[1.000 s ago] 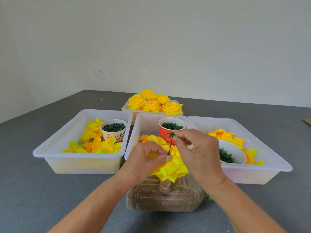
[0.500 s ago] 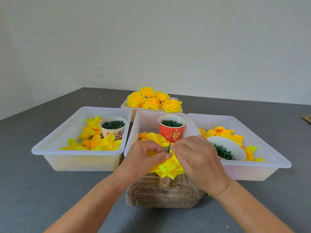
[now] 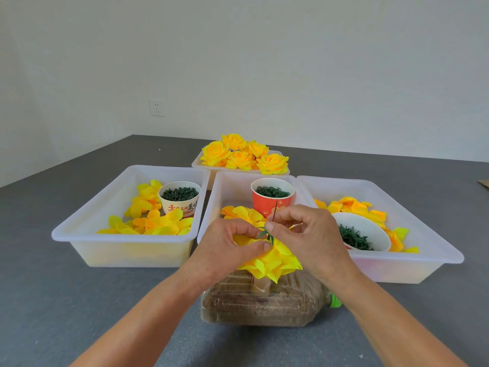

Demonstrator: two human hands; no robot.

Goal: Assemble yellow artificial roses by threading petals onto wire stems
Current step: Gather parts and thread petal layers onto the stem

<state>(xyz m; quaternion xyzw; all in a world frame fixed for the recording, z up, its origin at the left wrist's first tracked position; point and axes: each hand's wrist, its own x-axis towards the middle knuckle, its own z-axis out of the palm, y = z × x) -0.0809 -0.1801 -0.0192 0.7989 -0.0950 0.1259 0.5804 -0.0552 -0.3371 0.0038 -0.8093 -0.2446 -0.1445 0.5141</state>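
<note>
Gripping a half-built yellow fabric rose (image 3: 272, 260) above the near end of the middle bin, the left hand (image 3: 225, 250) has its fingers and thumb curled round the petal bundle, while the right hand (image 3: 309, 234) pinches between thumb and forefinger the thin dark wire stem (image 3: 275, 210) that rises straight up out of the flower's centre. A small green plastic calyx (image 3: 264, 231) sits on the stem just where it meets the petals, between the two thumbs. Directly below the rose lies a clear plastic bottle filled with brown grains (image 3: 264, 305), on its side on the grey bench (image 3: 66, 300), its green cap pointing right. Behind the hands, the white plastic middle bin (image 3: 227, 186) holds loose yellow petals and a red paper cup of dark green rings (image 3: 271, 200) toward its far wall. The white plastic left bin (image 3: 119, 250) carries scattered yellow and orange petals plus a cream printed paper cup of dark green pegs (image 3: 180, 198) near its far right corner. The white plastic right bin (image 3: 412, 266) has petals and a tilted white bowl of green pieces (image 3: 362, 231) against its left wall. Beyond the middle bin, a smaller white tray (image 3: 198, 165) is heaped with finished yellow roses (image 3: 243, 154).
</note>
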